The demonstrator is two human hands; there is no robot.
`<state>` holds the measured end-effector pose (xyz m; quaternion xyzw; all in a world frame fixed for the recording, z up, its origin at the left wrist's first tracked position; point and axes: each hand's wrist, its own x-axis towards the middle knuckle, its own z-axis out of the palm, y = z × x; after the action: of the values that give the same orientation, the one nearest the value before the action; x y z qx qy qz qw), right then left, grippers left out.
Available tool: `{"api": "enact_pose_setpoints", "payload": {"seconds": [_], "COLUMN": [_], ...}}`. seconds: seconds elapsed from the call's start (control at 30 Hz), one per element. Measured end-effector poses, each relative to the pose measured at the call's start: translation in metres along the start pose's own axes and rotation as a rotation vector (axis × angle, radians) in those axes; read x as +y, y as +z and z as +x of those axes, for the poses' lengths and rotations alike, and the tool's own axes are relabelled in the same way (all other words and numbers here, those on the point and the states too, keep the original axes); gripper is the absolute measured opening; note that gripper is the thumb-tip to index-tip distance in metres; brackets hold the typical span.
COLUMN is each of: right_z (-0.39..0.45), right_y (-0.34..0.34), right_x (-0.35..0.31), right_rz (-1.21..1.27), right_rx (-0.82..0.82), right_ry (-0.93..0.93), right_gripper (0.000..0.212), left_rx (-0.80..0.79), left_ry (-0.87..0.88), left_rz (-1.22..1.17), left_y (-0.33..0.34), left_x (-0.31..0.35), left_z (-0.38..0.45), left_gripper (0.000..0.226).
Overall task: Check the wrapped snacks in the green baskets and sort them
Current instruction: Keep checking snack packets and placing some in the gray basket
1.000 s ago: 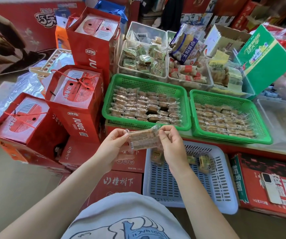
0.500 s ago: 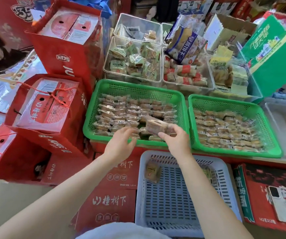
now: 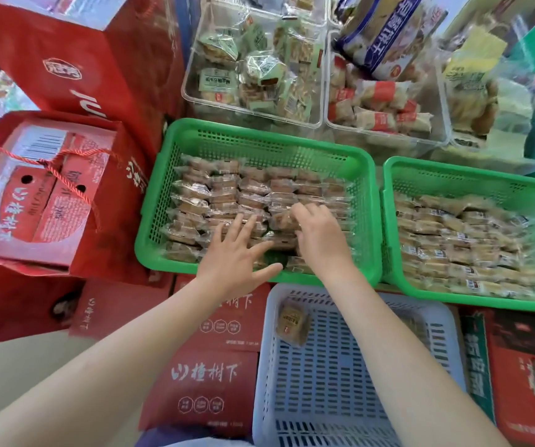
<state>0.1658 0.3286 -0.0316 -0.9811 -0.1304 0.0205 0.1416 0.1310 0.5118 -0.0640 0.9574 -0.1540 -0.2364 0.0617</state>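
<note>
1. Two hands work over the left green perforated plastic basket (image 3: 259, 143), which is packed with rows of clear-wrapped brown snack bars (image 3: 224, 195); a second green plastic basket (image 3: 466, 175) of the same bars stands just beside it on the right.
2. The right hand (image 3: 321, 240) lies over the near middle rows, fingers curled onto one wrapped bar (image 3: 280, 221); whether it grips the bar or only presses it cannot be told.
3. The left hand (image 3: 235, 256) is spread flat, fingers straight, resting on the near rows just left of that bar and holding nothing.
4. The bar lies directly ahead of the right fingertips, so the right hand is nearer. Its long axis runs left to right, parallel to the rows.
5. A pale blue slotted plastic basket (image 3: 324, 398), nearer the person, holds one wrapped snack (image 3: 292, 322).
</note>
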Motion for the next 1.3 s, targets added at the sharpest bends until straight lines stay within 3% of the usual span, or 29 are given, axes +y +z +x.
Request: {"api": "enact_pose_setpoints", "payload": {"seconds": [0.3, 0.63, 0.83, 1.0, 1.13, 1.2, 1.3], "right_z": [0.019, 0.023, 0.015, 0.008, 0.012, 0.015, 0.028], "right_y": [-0.002, -0.005, 0.017, 0.029, 0.033, 0.032, 0.026], "right_x": [-0.003, -0.003, 0.001, 0.006, 0.007, 0.012, 0.016], "right_rz": [0.085, 0.084, 0.031, 0.074, -0.097, -0.142, 0.092], "right_rx": [-0.107, -0.189, -0.024, -0.035, -0.012, -0.03, 0.014], "right_ry": [-0.114, -0.101, -0.163, -0.124, -0.139, -0.113, 0.071], "right_gripper": [0.025, 0.021, 0.033, 0.024, 0.008, 0.018, 0.017], "left_rx": [0.026, 0.02, 0.013, 0.011, 0.021, 0.015, -0.015], "left_ry": [0.043, 0.049, 0.036, 0.042, 0.071, 0.095, 0.144], "left_rz": [-0.018, -0.03, -0.034, -0.044, -0.044, -0.046, -0.043], "left_y": [0.001, -0.002, -0.005, -0.003, -0.004, -0.004, -0.004], "left_x": [-0.001, 0.001, 0.002, 0.002, 0.001, 0.002, 0.001], "left_z": [0.004, 0.002, 0.0, 0.0, 0.0, 0.0, 0.003], "left_gripper": [0.078, 0.071, 0.069, 0.07, 0.069, 0.069, 0.071]}}
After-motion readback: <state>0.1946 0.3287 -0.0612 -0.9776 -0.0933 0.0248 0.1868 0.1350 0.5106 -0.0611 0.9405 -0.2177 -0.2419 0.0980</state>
